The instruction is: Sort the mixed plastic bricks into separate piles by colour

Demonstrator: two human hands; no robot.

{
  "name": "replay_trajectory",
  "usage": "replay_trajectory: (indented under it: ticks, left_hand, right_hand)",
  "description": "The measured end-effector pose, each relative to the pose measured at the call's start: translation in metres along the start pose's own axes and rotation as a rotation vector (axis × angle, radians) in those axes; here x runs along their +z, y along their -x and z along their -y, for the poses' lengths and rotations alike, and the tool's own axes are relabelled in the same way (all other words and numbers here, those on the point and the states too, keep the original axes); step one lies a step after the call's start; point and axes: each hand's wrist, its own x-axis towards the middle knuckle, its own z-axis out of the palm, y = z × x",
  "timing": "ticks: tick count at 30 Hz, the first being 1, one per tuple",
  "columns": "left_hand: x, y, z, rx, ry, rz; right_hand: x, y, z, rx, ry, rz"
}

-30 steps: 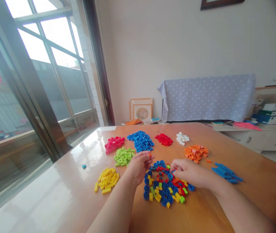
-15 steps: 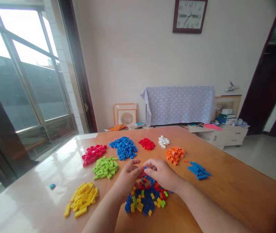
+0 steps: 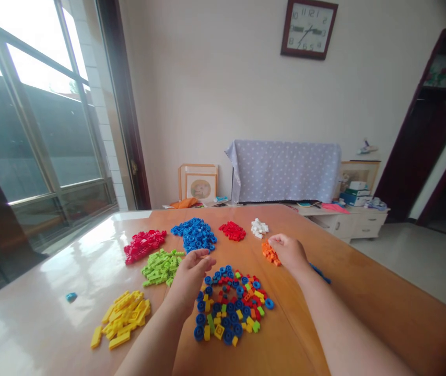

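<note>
My right hand [image 3: 290, 253] is over the right side of the orange brick pile [image 3: 270, 254], its fingers drawn together; whatever is in them is hidden. Above the far left edge of a mixed heap of toy bricks [image 3: 231, 308], my left hand [image 3: 191, 271] hangs with thumb and fingers curled close together. I cannot make out what that hand holds. The heap has dark blue round pieces with small red, yellow, green and orange bricks. Beside the left hand lies a pile of lime green bricks [image 3: 162, 267].
Sorted piles stand around: yellow bricks [image 3: 127, 316], crimson bricks [image 3: 144, 245], blue pieces [image 3: 195, 235], red bricks [image 3: 232, 231] and white bricks [image 3: 259, 227]. Blue bricks [image 3: 320, 273] are partly behind my right forearm. A small teal piece [image 3: 71, 297] lies at the left on the wooden table [image 3: 301, 334].
My hands have parted. The right hand has moved right, from above the mixed heap to the orange pile; the left has shifted slightly left. More of the mixed heap shows.
</note>
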Motion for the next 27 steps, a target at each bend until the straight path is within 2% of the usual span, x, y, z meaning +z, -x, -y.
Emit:
replay_trajectory:
  ticks: [4, 7, 12, 18, 27]
  left_hand:
    - [-0.005, -0.004, 0.001, -0.013, 0.007, -0.072]
    - [-0.007, -0.004, 0.002, -0.016, 0.006, -0.077]
    - [-0.008, -0.006, 0.004, -0.022, 0.001, -0.085]
    - [-0.010, -0.009, 0.006, -0.007, 0.004, -0.094]
    - [-0.011, -0.010, 0.010, 0.009, 0.018, -0.098]
  right_hand:
    - [-0.005, -0.007, -0.014, 0.077, 0.250, 0.010]
    - [-0.002, -0.007, -0.014, 0.096, 0.310, 0.015]
    - [0.000, -0.011, -0.020, 0.135, 0.310, 0.013]
    - [0.002, -0.015, -0.030, 0.086, 0.228, -0.040]
    - [0.001, -0.010, -0.022, 0.119, 0.243, 0.027]
